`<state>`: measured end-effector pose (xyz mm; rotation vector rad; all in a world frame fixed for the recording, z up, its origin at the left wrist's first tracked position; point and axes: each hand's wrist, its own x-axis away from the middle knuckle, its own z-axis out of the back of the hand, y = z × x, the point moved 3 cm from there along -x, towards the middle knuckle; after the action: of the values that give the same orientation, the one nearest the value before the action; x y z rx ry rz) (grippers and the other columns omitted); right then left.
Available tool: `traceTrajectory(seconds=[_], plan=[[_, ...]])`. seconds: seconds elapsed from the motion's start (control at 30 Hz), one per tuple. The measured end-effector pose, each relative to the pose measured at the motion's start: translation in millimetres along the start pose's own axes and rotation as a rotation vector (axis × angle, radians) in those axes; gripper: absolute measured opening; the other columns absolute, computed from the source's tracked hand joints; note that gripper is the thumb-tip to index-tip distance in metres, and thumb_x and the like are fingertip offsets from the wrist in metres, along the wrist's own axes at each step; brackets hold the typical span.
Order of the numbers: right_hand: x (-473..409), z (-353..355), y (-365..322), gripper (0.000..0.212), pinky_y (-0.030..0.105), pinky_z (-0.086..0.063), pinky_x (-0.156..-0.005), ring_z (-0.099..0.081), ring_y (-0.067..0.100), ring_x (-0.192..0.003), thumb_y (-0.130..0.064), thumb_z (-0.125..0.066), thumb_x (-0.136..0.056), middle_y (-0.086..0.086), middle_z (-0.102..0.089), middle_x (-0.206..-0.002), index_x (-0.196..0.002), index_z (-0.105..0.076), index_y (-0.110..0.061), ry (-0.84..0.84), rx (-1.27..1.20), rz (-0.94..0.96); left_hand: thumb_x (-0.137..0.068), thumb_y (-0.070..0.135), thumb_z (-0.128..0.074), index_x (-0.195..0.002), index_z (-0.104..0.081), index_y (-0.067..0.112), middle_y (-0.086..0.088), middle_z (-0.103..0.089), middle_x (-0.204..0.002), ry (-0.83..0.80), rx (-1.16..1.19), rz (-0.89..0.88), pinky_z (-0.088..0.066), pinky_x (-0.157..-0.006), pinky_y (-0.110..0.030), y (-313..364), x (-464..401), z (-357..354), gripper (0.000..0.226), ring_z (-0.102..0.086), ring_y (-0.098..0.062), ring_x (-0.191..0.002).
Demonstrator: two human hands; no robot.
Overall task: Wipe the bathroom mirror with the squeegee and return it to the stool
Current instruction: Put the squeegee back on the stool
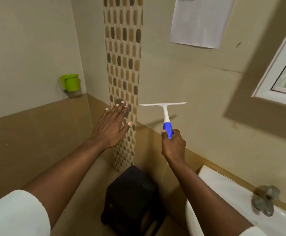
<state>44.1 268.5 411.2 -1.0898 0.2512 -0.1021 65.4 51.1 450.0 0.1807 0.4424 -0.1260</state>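
Note:
My right hand [173, 147] grips the blue handle of a white squeegee [164, 108], held upright with its blade level in front of the beige wall. The white-framed mirror [285, 77] hangs at the far right, well apart from the blade. A black plastic stool [130, 189] stands on the floor below and between my arms, with nothing on its top. My left hand [112, 126] is raised, fingers spread and holding nothing, in front of a round metal fitting on the mosaic tile strip.
A white sink [224, 186] with a metal tap [263, 200] sits at the lower right. A green mug [70, 82] rests on a small wall shelf at left. A paper sheet [200, 21] is stuck on the wall above the squeegee.

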Motion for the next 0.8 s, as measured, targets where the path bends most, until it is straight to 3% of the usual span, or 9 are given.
traceTrajectory(seconds=[0.37,0.6,0.8], plan=[[-2,-66,62,0.033,0.053,-0.056,-0.074,-0.065,0.042,-0.082,-0.036,-0.055,-0.089,0.020,-0.063,-0.097,-0.108,-0.047,-0.010,-0.041,0.001,-0.222,-0.096,0.046,-0.027,-0.149,-0.012,0.017,-0.002,-0.008,-0.159,-0.154,0.005,0.019,-0.008,-0.117,-0.042,-40,5,-74,0.062,-0.008,-0.017,-0.146],[1,-109,126,0.028,0.052,-0.055,-0.079,-0.064,0.035,-0.084,-0.038,-0.053,-0.091,0.013,-0.060,-0.095,-0.101,-0.043,-0.015,-0.094,0.074,-0.414,-0.097,0.044,-0.030,-0.149,-0.015,0.015,-0.004,-0.011,-0.159,-0.280,0.006,0.025,-0.007,-0.116,-0.039,-59,25,-139,0.061,-0.011,-0.020,-0.145],[9,-146,183,0.027,0.053,-0.054,-0.082,-0.065,0.040,-0.089,-0.035,-0.054,-0.091,0.021,-0.063,-0.100,-0.100,-0.046,-0.011,-0.114,0.064,-0.530,-0.097,0.044,-0.028,-0.149,-0.013,0.015,-0.003,-0.008,-0.159,-0.390,0.057,0.053,-0.005,-0.116,-0.037,-75,45,-198,0.061,-0.009,-0.019,-0.146]])
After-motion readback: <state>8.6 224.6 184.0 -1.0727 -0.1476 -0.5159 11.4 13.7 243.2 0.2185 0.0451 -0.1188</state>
